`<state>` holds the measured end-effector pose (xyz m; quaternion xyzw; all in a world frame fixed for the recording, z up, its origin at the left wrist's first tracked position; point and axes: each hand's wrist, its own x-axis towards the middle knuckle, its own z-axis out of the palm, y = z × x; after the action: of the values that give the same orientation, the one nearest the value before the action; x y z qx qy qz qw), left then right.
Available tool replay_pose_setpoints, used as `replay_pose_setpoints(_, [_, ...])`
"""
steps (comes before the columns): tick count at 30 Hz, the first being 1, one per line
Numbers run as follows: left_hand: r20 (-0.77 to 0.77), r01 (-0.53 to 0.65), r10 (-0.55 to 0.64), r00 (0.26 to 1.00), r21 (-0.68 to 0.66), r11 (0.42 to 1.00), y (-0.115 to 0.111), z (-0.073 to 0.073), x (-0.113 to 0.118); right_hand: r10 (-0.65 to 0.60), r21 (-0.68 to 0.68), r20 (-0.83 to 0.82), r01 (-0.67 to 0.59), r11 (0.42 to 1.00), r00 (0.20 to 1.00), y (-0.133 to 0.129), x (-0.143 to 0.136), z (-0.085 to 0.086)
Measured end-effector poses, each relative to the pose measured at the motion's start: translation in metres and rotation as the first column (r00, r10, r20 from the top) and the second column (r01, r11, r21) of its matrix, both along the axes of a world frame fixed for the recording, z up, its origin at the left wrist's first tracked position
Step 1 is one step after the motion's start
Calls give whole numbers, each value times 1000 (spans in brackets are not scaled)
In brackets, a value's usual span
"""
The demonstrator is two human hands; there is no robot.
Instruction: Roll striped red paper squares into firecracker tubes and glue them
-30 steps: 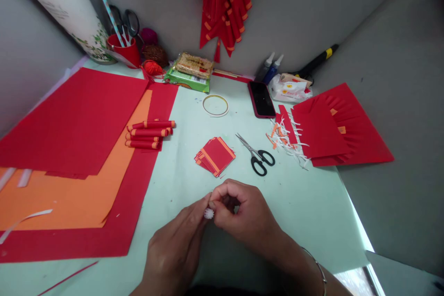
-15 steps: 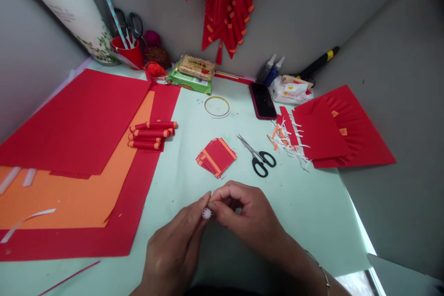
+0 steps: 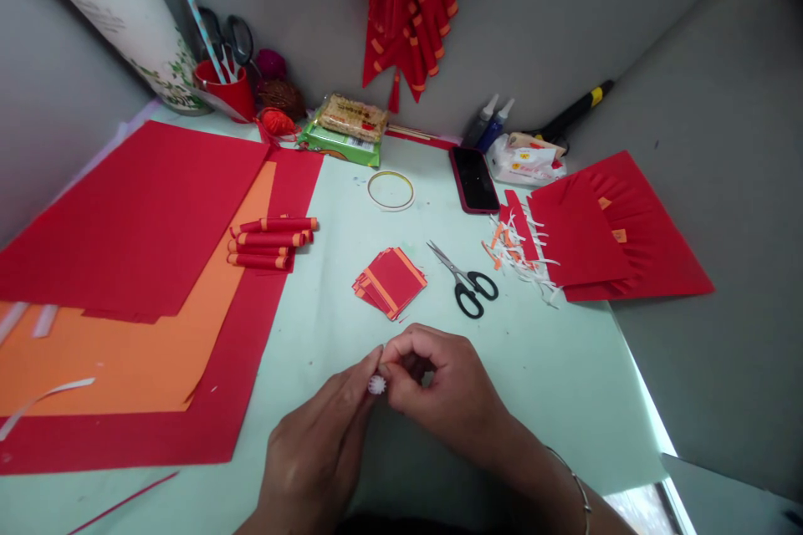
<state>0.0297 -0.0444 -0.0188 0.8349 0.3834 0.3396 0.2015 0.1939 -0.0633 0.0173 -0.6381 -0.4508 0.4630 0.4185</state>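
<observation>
My left hand (image 3: 323,426) and my right hand (image 3: 442,380) meet at the table's near side, both closed. Between their fingertips sits a small white piece with a ridged, gear-like end (image 3: 377,384); its rest is hidden by the fingers. Left fingers lie pressed together along one side of it. On the other side, my right thumb and index finger pinch it. Just beyond the hands is a stack of small red cards with orange edge strips (image 3: 394,280). Black-handled scissors (image 3: 467,282) lie to its right, blades slightly apart.
Several rolled red paper tubes with orange ends (image 3: 273,241) lie at left, beside large red sheets (image 3: 163,209) and orange paper (image 3: 125,364). Farther back are a tape ring (image 3: 391,191), a phone (image 3: 475,180) and snack packs (image 3: 348,129). Paper scraps (image 3: 518,247) lie at right.
The view has shifted slightly. Both hands keep the same hold on the white piece, with hardly any movement.
</observation>
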Motion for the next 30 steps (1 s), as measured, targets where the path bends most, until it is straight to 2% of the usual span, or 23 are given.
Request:
replay_pose_setpoints(7, [38,-10,11,999,-47,999,-1,0,-1,-10,-25,-51,9,1000,999,2,0,2])
replay_pose_setpoints(14, [20,5,-6,1000,31,999,0,0,-2,15,-46,-90,-19,999,996,1,3,4])
replay_pose_setpoints(20, [43,7,-8,999,43,999,3,3,2,-22,-30,-69,20,999,997,2,0,-3])
replay_pose_setpoints(25, [93,3,1,996,-35,999,0,2,1,-47,-29,-98,44,999,994,3,-4,-4])
replay_pose_setpoints(30, [158,-9,38,987,-177,984,-5,0,-4,-62,-31,-106,59,998,992,1,-6,1])
